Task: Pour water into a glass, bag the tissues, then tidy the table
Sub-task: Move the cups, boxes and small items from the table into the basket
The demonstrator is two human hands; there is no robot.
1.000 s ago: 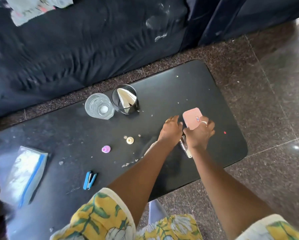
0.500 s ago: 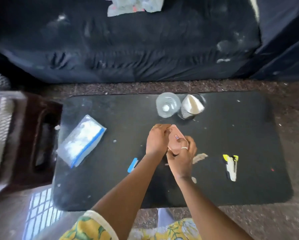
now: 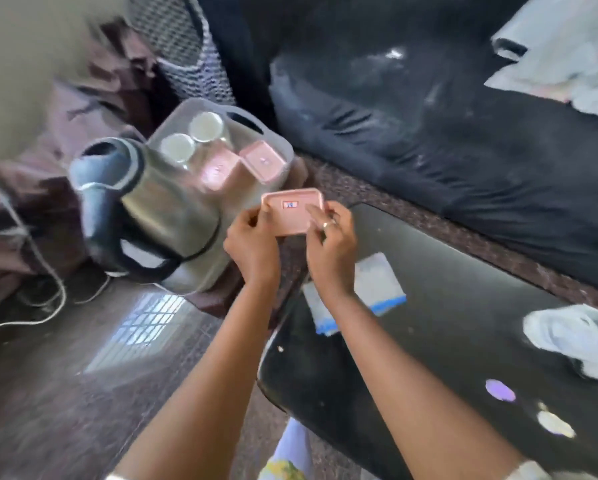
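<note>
Both hands hold a small pink lidded box [image 3: 292,210] in the air past the left end of the black table [image 3: 463,323]. My left hand [image 3: 252,242] grips its left side and my right hand [image 3: 332,244] its right side, thumb on the lid. A zip bag of tissues [image 3: 377,289] with a blue strip lies on the table just behind my right wrist. A clear glass [image 3: 574,334], blurred, stands at the right edge.
A steel kettle [image 3: 145,209] sits in a grey tray [image 3: 273,140] left of the table, with two jars [image 3: 190,136] and two more pink boxes [image 3: 242,164]. A dark sofa [image 3: 429,116] runs behind. Small caps [image 3: 500,389] lie on the table.
My hands lifted the pink box off the table and carried it left toward the tray. The view swung left, bringing the kettle and tray into sight.
</note>
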